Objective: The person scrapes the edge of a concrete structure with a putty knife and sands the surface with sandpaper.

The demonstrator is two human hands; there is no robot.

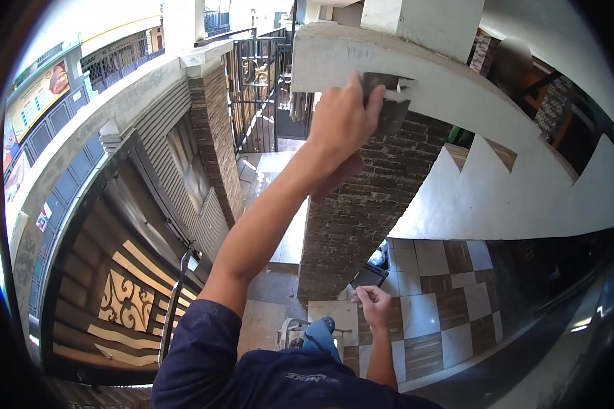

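Up against the white plastered beam, my left hand is closed around a putty knife with a wide dark blade. Whitish paste shows at the blade's upper right corner, where it overlaps the beam's face. A reddish-brown part sticks out below my wrist, partly hidden by my arm. Lower down, my right hand hangs over the tiled floor with its fingers curled in, and nothing shows in it.
Under the beam stands a pillar of dark stone strips. To its right is a white wall with a zigzag top. Below me are a stepladder and checkered tiles. A metal gate stands at left; a person is at upper right.
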